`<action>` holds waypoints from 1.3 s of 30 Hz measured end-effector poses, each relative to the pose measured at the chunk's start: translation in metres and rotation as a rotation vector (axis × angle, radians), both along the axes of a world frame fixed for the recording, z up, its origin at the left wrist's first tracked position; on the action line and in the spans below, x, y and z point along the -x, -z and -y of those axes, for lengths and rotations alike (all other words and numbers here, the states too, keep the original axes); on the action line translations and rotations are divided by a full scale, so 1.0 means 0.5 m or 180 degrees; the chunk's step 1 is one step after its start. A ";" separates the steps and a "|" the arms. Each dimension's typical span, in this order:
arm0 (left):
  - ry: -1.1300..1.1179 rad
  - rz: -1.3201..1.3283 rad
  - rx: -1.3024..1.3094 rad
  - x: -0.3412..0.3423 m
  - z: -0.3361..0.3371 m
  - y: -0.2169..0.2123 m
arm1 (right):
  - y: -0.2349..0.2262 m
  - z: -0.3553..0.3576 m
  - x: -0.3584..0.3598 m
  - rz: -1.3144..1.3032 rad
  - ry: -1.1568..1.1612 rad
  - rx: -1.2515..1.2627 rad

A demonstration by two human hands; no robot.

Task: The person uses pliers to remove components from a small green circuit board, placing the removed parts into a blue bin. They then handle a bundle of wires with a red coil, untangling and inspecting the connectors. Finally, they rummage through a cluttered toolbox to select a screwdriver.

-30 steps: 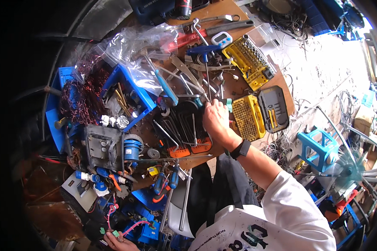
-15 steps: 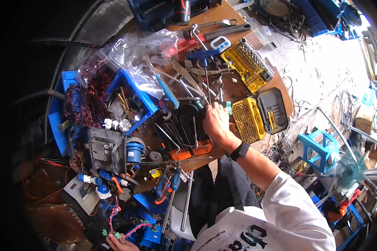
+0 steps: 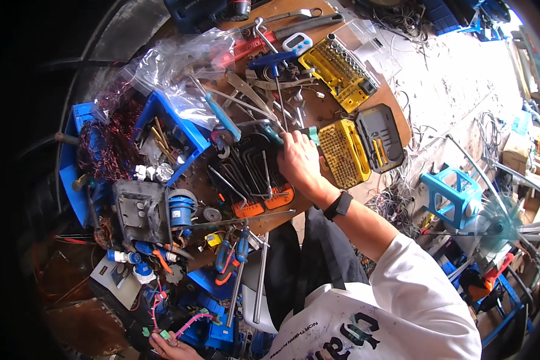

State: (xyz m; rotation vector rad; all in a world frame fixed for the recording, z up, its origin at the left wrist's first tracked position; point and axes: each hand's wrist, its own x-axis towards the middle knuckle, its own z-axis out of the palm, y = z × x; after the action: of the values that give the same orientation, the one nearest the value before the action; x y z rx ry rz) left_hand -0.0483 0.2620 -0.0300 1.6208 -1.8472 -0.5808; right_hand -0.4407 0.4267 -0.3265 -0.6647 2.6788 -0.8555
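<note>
My left hand (image 3: 173,348), low at the left, pinches pink wires (image 3: 192,324) with small green connectors on their ends. My right hand (image 3: 299,161) reaches onto the brown workbench, its fingers curled down over something I cannot make out. Green parts (image 3: 311,135) show on both sides of its fingertips; whether they are one tool is hidden. Left of this hand lies a set of black hex keys (image 3: 252,168) with orange holders (image 3: 249,209). Just right of it sits an open yellow bit case (image 3: 346,154). A blue-handled T-shaped tool (image 3: 275,60) lies beyond the fingers.
A blue bin (image 3: 186,141) of copper-coloured wire and parts stands at the left, beside a clear plastic bag (image 3: 180,72). A yellow socket set (image 3: 340,75) lies at the back right. Screwdrivers (image 3: 241,246) hang at the near edge. A light-blue stool (image 3: 453,198) stands on the floor at right.
The view has shifted, so the bench sits slightly higher and farther left. My right hand stays at the same spot beside the hex keys; my left hand still holds the wires.
</note>
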 end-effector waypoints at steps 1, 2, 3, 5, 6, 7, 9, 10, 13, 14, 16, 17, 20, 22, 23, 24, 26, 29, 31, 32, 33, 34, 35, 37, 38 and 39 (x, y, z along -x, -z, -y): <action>-0.0348 -0.0737 -0.0291 0.015 0.001 0.001 | -0.007 -0.007 -0.006 0.0043 0.0092 0.0178; -0.0303 -0.0753 -0.0313 0.014 0.001 0.001 | -0.013 -0.016 -0.012 0.0087 0.0180 0.0356; -0.0274 -0.0740 -0.0320 0.010 0.000 -0.007 | -0.025 -0.028 -0.017 0.0383 0.0329 0.0410; -0.0278 -0.0726 -0.0323 0.007 -0.004 -0.020 | -0.025 -0.074 -0.019 0.0193 0.0482 0.0790; 0.0069 -0.0472 -0.0001 -0.003 0.026 0.003 | -0.032 -0.110 -0.017 0.0150 0.0697 0.0943; -0.0192 -0.0704 -0.0110 0.001 0.020 -0.002 | -0.036 -0.137 -0.025 0.0155 0.0826 0.1085; -0.0516 -0.0912 -0.0152 0.010 0.008 -0.005 | -0.040 -0.194 -0.035 0.0184 0.1096 0.1273; -0.0533 -0.0938 -0.0154 0.004 0.012 -0.005 | -0.046 -0.227 -0.039 0.0183 0.1265 0.1289; -0.0347 -0.0916 -0.0354 -0.032 0.022 -0.005 | -0.024 -0.316 -0.068 0.0555 0.1869 0.1385; -0.0360 -0.0923 -0.0350 -0.035 0.021 -0.003 | -0.010 -0.346 -0.080 0.0546 0.1919 0.1243; -0.0392 -0.0944 -0.0336 -0.033 0.018 0.001 | 0.018 -0.389 -0.113 0.0925 0.2158 0.1382; -0.0417 -0.0968 -0.0326 -0.027 0.018 0.005 | 0.022 -0.400 -0.127 0.1381 0.2364 0.1533; -0.0402 -0.0975 -0.0341 -0.026 0.015 0.006 | 0.039 -0.405 -0.160 0.2369 0.2708 0.1602; -0.0424 -0.0954 -0.0331 -0.019 0.012 0.003 | 0.051 -0.385 -0.168 0.2669 0.2948 0.1445; -0.0413 -0.0985 -0.0340 -0.017 0.010 0.001 | 0.050 -0.376 -0.169 0.2899 0.3131 0.1653; -0.0404 -0.1016 -0.0349 -0.017 0.008 -0.002 | 0.049 -0.367 -0.165 0.2941 0.3209 0.1718; -0.0409 -0.1032 -0.0343 -0.026 0.009 -0.010 | 0.054 -0.351 -0.160 0.3040 0.3366 0.1844; -0.0474 -0.1016 -0.0312 -0.042 0.009 -0.012 | 0.071 -0.352 -0.155 0.2986 0.3349 0.1724; -0.0548 -0.0994 -0.0288 -0.040 0.004 -0.011 | 0.078 -0.358 -0.154 0.2998 0.3360 0.1706; -0.0511 -0.0989 -0.0332 -0.047 0.004 -0.011 | 0.082 -0.364 -0.153 0.3015 0.3328 0.1742; -0.0473 -0.0984 -0.0377 -0.056 0.005 -0.011 | 0.087 -0.369 -0.154 0.3031 0.3296 0.1778; -0.0437 -0.0984 -0.0416 -0.060 0.004 -0.011 | 0.079 -0.363 -0.152 0.3081 0.3344 0.1856; -0.0398 -0.0969 -0.0429 -0.063 0.003 -0.010 | 0.071 -0.359 -0.151 0.3132 0.3393 0.1934; -0.0329 -0.0939 -0.0451 -0.057 0.000 -0.007 | 0.055 -0.348 -0.144 0.3254 0.3569 0.2123; -0.0444 -0.0939 -0.0375 -0.049 -0.004 -0.005 | 0.056 -0.347 -0.143 0.3335 0.3608 0.2177; -0.0559 -0.0939 -0.0297 -0.038 -0.009 -0.001 | 0.057 -0.346 -0.139 0.3417 0.3647 0.2231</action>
State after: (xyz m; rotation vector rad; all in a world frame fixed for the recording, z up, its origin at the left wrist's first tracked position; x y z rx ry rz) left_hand -0.0292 0.2663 -0.0293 1.6377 -1.4679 -0.7905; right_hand -0.3710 0.5994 -0.3549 1.1038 1.5019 -1.7192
